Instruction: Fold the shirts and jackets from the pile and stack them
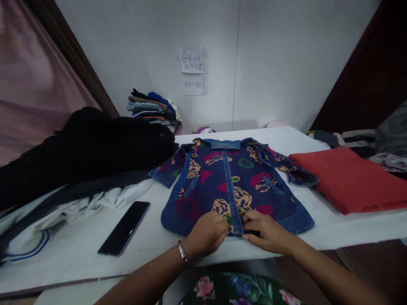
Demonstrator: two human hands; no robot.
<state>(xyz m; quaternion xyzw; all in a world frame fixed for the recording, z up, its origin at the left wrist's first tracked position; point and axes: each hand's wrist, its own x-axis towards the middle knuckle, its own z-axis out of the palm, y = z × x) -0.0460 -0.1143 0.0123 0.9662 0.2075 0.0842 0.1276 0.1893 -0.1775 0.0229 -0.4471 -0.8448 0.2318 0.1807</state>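
A blue patterned denim shirt (210, 178) lies spread front side up on the white table, its collar at the far end and its sleeves out to both sides. The button strip runs down its middle. My left hand (210, 232), with a silver bracelet at the wrist, has its fingers closed on the lower hem just left of the strip. On the other side of the strip, my right hand (265, 231) pinches the hem between thumb and fingers. The fingertips of my left hand are partly hidden.
A black phone (124, 228) lies left of the shirt. Beyond it is a heap of dark and white clothes (95, 148). Folded clothes (151, 108) are stacked by the wall. A folded red cloth (352, 180) lies at the right, close to one sleeve.
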